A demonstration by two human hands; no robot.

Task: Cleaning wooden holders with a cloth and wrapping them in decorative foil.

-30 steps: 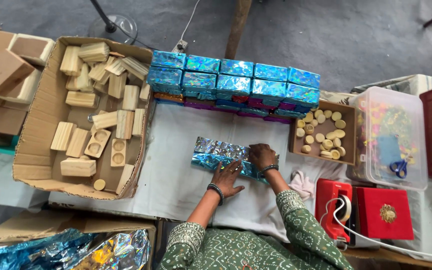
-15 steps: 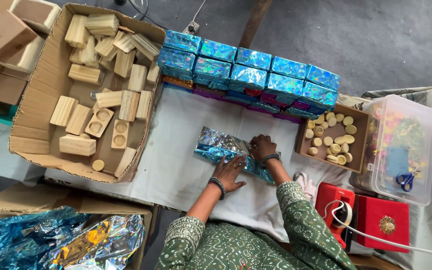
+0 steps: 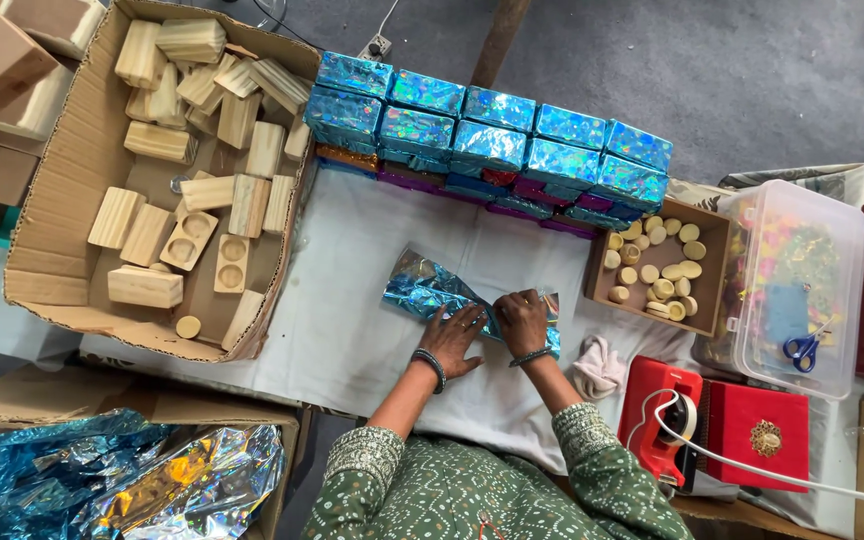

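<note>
Closest to the person, off the near left corner of the tabletop (image 3: 352, 330), crumpled blue foil sheets (image 3: 102, 490) fill a carton. On the near right edge sit a red tape dispenser (image 3: 664, 425) and a red box (image 3: 760, 435), with a small pale cloth (image 3: 600, 368) just beside them.

In the middle of the white-covered tabletop, both hands press flat, fingers spread, on a piece wrapped in shiny blue foil (image 3: 430, 292). The left hand (image 3: 455, 335) lies on its near side; the right hand (image 3: 522, 320) rests on its right end. Neither is clenched; they hold the foil down rather than gripping it.

To the right, a small cardboard tray of pale round discs (image 3: 657, 268) stands beside a clear plastic tub (image 3: 802, 285) holding blue-handled scissors (image 3: 804, 348).

At the left edge, a large cardboard box (image 3: 52, 250) holds loose wooden blocks (image 3: 192, 130).

Along the far edge runs a stacked row of blue foil-wrapped boxes (image 3: 492, 140).
</note>
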